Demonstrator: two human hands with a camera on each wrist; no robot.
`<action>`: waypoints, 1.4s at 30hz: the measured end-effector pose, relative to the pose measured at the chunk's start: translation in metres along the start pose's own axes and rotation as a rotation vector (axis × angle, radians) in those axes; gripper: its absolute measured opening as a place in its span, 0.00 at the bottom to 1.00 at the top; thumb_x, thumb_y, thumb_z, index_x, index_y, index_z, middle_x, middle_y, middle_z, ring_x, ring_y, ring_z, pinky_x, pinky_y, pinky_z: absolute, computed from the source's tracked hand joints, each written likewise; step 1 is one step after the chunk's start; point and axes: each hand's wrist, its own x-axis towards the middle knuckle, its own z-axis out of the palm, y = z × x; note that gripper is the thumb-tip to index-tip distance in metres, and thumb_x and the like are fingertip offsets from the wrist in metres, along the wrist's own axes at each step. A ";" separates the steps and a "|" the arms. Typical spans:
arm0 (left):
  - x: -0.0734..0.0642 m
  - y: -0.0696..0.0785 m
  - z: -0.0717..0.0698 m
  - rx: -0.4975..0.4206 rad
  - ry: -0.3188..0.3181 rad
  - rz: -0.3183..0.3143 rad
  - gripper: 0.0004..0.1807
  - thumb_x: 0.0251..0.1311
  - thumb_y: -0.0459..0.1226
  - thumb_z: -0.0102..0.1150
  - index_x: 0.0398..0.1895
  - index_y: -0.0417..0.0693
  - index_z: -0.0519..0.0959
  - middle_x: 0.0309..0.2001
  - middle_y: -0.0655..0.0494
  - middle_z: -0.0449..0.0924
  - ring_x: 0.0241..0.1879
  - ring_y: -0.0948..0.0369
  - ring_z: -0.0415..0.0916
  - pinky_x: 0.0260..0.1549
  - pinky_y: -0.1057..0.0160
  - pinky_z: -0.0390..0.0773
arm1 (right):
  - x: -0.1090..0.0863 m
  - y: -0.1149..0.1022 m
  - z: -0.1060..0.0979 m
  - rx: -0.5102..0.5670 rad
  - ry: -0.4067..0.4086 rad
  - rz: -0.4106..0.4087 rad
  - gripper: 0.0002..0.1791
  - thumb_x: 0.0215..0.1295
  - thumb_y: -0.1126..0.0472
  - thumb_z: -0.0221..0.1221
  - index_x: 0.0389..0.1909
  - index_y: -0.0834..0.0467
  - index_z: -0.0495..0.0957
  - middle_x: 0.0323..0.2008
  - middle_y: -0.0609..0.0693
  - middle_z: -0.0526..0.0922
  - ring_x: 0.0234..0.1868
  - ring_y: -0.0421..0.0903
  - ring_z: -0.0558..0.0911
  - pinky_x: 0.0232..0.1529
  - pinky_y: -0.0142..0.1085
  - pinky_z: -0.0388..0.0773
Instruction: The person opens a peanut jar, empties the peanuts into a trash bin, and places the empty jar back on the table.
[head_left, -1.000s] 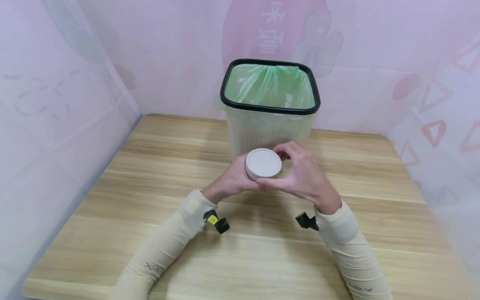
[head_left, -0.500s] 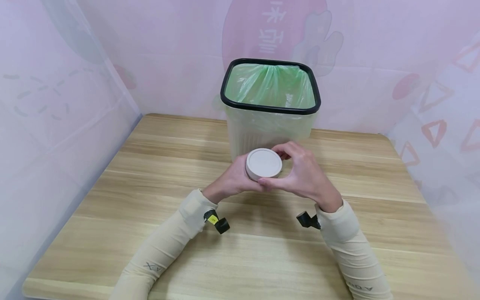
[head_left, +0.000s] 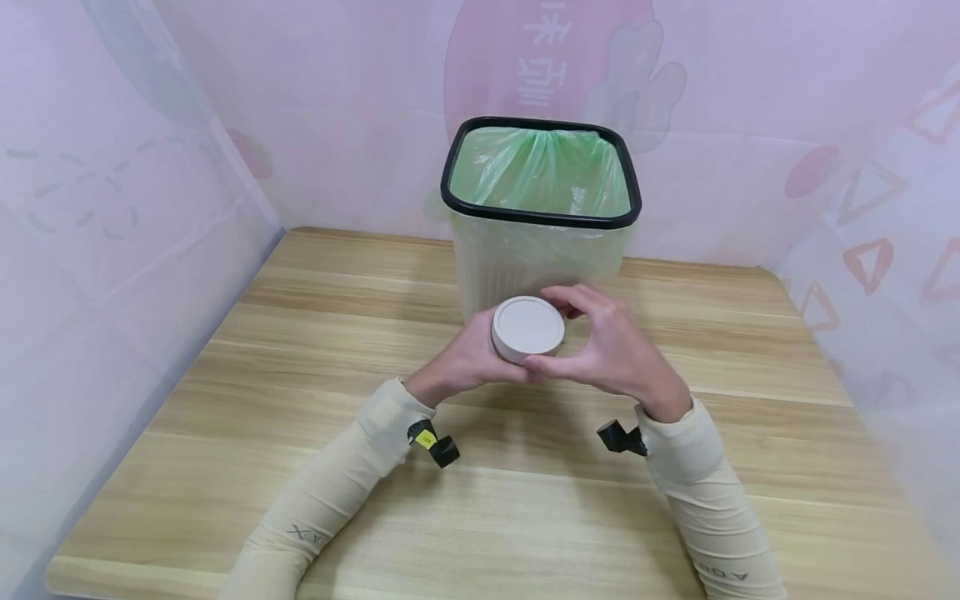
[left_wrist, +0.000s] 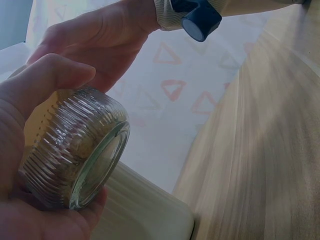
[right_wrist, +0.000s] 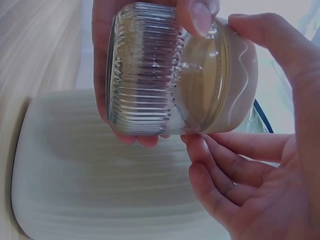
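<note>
A ribbed clear glass jar (right_wrist: 142, 75) with a flat beige lid (head_left: 528, 327) is held up between both hands, over the table's middle. My left hand (head_left: 477, 352) grips the glass body, its thumb and fingers wrapped around it in the left wrist view. My right hand (head_left: 611, 346) holds the lid by its edge, with the thumb on the near side and fingers on the far side. The lid sits on the jar's mouth. Something brownish shows through the glass (left_wrist: 75, 145), too blurred by the ribs to name.
Just behind the hands stands a pale, translucent trash bin (head_left: 540, 258) with a black rim and a green plastic bag liner (head_left: 547, 167). The wooden table (head_left: 285, 358) meets printed cloth walls (head_left: 337, 125) at the back and sides.
My right hand has shifted slightly to the right, its thumb sliding along the near edge of the lid. My left hand and the jar stay almost still.
</note>
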 end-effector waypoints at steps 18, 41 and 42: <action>0.000 0.002 0.001 -0.019 -0.014 0.007 0.46 0.44 0.31 0.83 0.70 0.50 0.73 0.63 0.55 0.82 0.63 0.57 0.78 0.72 0.50 0.73 | -0.001 0.006 -0.009 0.003 0.000 -0.060 0.41 0.46 0.50 0.84 0.61 0.61 0.82 0.50 0.50 0.89 0.48 0.44 0.86 0.53 0.43 0.85; -0.002 0.002 -0.001 0.011 0.018 -0.009 0.47 0.44 0.29 0.83 0.72 0.46 0.72 0.64 0.50 0.81 0.64 0.56 0.77 0.72 0.51 0.72 | -0.001 -0.013 0.007 -0.052 0.089 0.017 0.42 0.42 0.39 0.83 0.53 0.60 0.82 0.49 0.51 0.86 0.49 0.47 0.84 0.52 0.47 0.82; -0.002 0.002 -0.001 0.014 0.019 -0.008 0.47 0.44 0.29 0.83 0.72 0.46 0.72 0.64 0.49 0.81 0.64 0.56 0.77 0.72 0.52 0.72 | -0.001 -0.013 0.008 -0.050 0.094 0.018 0.42 0.42 0.38 0.83 0.53 0.60 0.82 0.48 0.50 0.86 0.49 0.47 0.84 0.52 0.46 0.82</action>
